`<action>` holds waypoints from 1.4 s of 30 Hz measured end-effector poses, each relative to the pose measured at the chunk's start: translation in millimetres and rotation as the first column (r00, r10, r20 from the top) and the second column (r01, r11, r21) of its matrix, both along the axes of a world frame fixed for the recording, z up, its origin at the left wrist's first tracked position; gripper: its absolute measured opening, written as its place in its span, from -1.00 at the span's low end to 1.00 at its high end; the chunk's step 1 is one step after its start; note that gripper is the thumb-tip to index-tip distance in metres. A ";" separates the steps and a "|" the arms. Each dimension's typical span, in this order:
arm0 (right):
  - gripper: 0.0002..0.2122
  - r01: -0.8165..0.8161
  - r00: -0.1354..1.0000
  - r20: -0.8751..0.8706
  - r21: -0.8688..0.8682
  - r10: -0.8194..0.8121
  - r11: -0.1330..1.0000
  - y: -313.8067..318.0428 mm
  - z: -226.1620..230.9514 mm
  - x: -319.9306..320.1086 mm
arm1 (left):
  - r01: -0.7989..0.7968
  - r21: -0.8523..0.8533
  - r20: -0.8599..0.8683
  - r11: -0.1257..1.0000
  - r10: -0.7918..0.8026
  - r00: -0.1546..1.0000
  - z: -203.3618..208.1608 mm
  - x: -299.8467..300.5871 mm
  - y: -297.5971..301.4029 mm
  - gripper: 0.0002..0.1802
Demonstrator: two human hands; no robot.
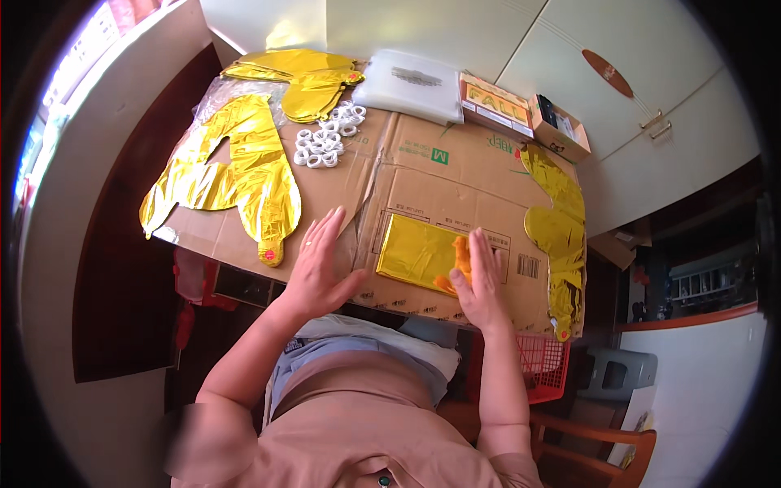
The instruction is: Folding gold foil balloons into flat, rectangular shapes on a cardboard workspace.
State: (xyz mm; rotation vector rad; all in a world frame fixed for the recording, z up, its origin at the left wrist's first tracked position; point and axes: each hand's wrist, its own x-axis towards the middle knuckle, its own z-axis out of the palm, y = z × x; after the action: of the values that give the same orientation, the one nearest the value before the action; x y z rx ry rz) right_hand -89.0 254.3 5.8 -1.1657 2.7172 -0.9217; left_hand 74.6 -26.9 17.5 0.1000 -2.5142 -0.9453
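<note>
Both my hands hover over the near part of a flattened cardboard sheet (407, 187), palms facing each other and holding nothing. My left hand (320, 264) has its fingers stretched upward, between a flat gold letter-shaped foil balloon (277, 175) and a folded gold foil packet (415, 252). My right hand (484, 285) is at the packet's right end, fingers extended. Beside its thumb, an orange printed patch or piece (461, 256) shows on the packet; I cannot tell which. Whether the right hand touches the packet is unclear.
Several white ribbon rings (319, 148) lie near more gold foil balloons (313, 89) at the back left. A stack of clear plastic bags (411, 85), a printed box (496, 106) and an open carton (561, 130) line the back. Another gold balloon (557, 228) overlies the right edge.
</note>
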 end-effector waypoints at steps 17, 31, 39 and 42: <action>-0.59 0.207 0.956 -0.176 -0.162 -0.235 0.965 44.8 -11.4 58.7 | 0.053 0.091 -0.079 0.994 -0.046 0.996 -5.4 28.1 39.3 -0.37; -0.43 0.124 0.988 -0.077 -0.093 -0.131 0.988 41.5 18.3 32.7 | 0.049 0.075 -0.054 0.996 -0.045 0.998 -1.5 2.7 31.6 -0.54; -0.48 0.199 0.979 0.054 -0.009 -0.198 0.980 41.2 44.3 14.2 | 0.280 -0.279 -0.090 0.919 -0.315 0.945 -9.7 -5.9 46.5 -0.39; -0.51 0.127 0.980 0.153 0.005 -0.126 0.992 27.1 56.3 13.2 | 0.328 -0.305 -0.014 0.894 -0.349 0.937 -10.0 -5.3 56.6 -0.31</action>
State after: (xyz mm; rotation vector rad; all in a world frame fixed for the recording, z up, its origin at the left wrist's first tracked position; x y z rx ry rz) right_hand -75.8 281.4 62.1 -0.8909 2.6916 -0.9888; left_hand 69.2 29.7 7.5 -0.4730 -2.6244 -0.6618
